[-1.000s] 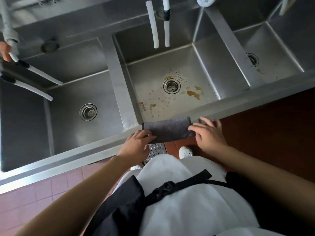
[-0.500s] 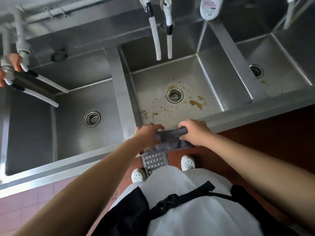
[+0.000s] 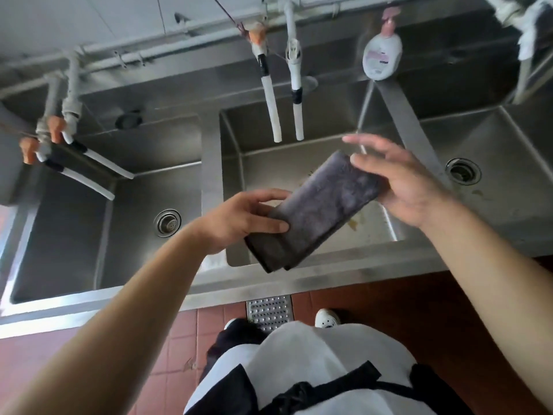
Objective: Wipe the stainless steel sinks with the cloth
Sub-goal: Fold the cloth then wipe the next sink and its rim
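Red floor tiles (image 3: 173, 327) lie under me, below the sinks' front edge. Above the middle sink (image 3: 287, 169), my left hand (image 3: 239, 220) pinches the folded grey cloth (image 3: 317, 211) at its lower end, thumb on top. My right hand (image 3: 401, 181) lies against the cloth's upper end, fingers straight and spread. A soap bottle (image 3: 382, 56) stands at the back edge.

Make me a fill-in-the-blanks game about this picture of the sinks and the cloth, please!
1. The left hand pinches the folded grey ____.
2. The cloth is held up over the ____ sink of the three.
3. Brown stains lie on the floor of the middle sink, and the right hand has its fingers ____.
4. The soap bottle stands behind the sinks, right of the two white ____.

Missing words: cloth; middle; spread; hoses
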### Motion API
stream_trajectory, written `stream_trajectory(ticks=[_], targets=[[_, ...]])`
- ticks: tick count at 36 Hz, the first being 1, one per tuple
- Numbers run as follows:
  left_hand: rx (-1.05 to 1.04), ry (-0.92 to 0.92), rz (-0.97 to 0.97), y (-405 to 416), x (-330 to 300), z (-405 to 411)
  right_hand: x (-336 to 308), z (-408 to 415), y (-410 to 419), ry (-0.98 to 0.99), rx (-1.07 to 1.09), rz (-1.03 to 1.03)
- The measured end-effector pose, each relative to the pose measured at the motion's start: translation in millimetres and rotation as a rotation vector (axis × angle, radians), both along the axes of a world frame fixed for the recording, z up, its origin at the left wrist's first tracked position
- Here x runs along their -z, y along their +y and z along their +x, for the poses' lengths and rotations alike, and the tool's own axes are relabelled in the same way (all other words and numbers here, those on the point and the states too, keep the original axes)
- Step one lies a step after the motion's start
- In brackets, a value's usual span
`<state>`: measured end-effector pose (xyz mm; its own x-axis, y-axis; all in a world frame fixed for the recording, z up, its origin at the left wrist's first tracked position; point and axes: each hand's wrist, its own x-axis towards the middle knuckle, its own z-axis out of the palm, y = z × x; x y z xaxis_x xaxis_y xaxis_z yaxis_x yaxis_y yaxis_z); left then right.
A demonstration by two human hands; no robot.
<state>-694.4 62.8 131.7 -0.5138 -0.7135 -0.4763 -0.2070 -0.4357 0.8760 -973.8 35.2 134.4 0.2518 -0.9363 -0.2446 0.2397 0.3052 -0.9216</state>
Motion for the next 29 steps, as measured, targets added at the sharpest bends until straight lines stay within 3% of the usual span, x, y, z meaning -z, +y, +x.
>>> stream_trajectory(ticks=[2, 5, 8, 11, 14, 18, 22, 25, 29], targets=[[-0.104, 0.115, 0.070, 2.8, 0.1, -1.3, 20.2, -1.5, 0.7, -0.316, -0.027, 0.193], [-0.278, 0.182, 0.214, 12.4, 16.9, -3.8, 78.9, 24.0, 31.5, -0.685, -0.277, 0.490], [-0.409, 0.127, 0.342, 19.4, 47.2, 1.4, 108.5, 60.1, 57.0, -0.786, -0.175, 0.674], [-0.445, 0.024, 0.418, 27.3, 73.3, 14.3, 117.6, 87.3, 57.2, -0.588, 0.021, 0.784], [-0.394, -0.024, 0.430, 28.3, 88.7, 28.6, 125.7, 105.8, 53.9, -0.442, 0.032, 0.827], [-0.305, 0.018, 0.403, 9.0, 94.0, 51.2, 124.3, 120.2, 37.3, -0.368, 0.028, 0.755], [-0.116, -0.089, 0.317, -22.7, 102.6, 73.8, 113.8, 136.7, 12.0, -0.183, 0.048, 0.621], [-0.053, -0.281, 0.112, -54.3, 112.0, 82.2, 114.1, 146.0, -11.2, 0.049, 0.153, 0.571], [-0.231, -0.731, -0.388, -112.0, 127.7, 98.0, 139.0, 145.4, -44.7, 0.329, 0.305, 0.583]])
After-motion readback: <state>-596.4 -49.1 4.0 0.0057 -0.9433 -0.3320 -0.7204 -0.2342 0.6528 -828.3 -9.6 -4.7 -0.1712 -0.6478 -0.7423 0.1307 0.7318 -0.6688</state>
